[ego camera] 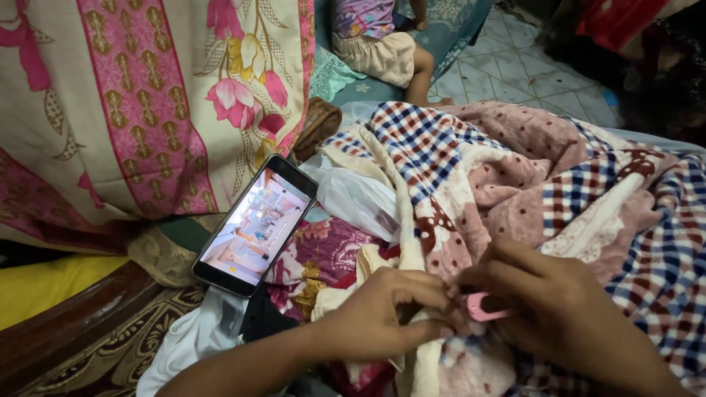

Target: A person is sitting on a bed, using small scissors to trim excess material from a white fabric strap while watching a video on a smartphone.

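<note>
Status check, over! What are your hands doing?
Left hand pinching patchwork cloth. Right hand holding small pink tool. Phone propped beside, nothing blocking.

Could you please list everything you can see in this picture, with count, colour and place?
Patchwork quilt: one, pink dotted patches with red, white and blue checks, piled at centre and right.
Small tool: one, pink, between the two hands on the quilt; its kind is unclear.
Phone: one, black with a lit screen, propped left of centre.
Floral cloth: one, cream with pink flowers and bands, upper left.
Plastic bag: one, whitish, beside the phone.
Tiled floor: pale, top right.
Another person: one, seated at the top, partly in view.
Left hand: pinching the quilt's fabric.
Right hand: holding the pink tool.
</note>
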